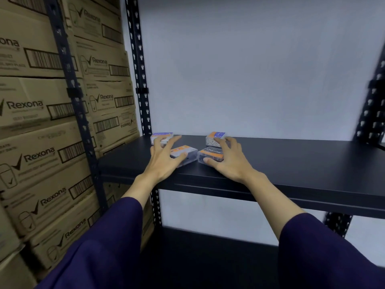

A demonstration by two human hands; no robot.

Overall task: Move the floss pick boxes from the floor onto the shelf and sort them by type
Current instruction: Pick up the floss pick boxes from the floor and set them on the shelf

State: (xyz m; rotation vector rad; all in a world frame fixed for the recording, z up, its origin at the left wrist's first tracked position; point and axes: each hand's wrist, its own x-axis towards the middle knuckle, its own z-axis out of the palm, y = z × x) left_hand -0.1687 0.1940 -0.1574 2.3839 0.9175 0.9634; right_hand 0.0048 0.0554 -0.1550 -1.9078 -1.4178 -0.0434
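Note:
Four small clear floss pick boxes lie on the black shelf (291,163). At the back left is a purple-labelled box (161,136), and at the back right an orange-and-blue box (214,137). In front lie an orange-labelled box (187,152) and a black "Charcoal" box (210,154). My left hand (164,157) lies spread over the front left box, its thumb along that box and its fingertips touching the purple box. My right hand (226,157) grips the Charcoal box, thumb at its front corner and fingers curled over its back, close to the orange-and-blue box.
Stacked Rexona cartons (41,122) fill the neighbouring rack on the left, behind perforated black uprights (139,69). The shelf stretches bare to the right of the boxes. A lower dark shelf (208,257) lies below, and a white wall stands behind.

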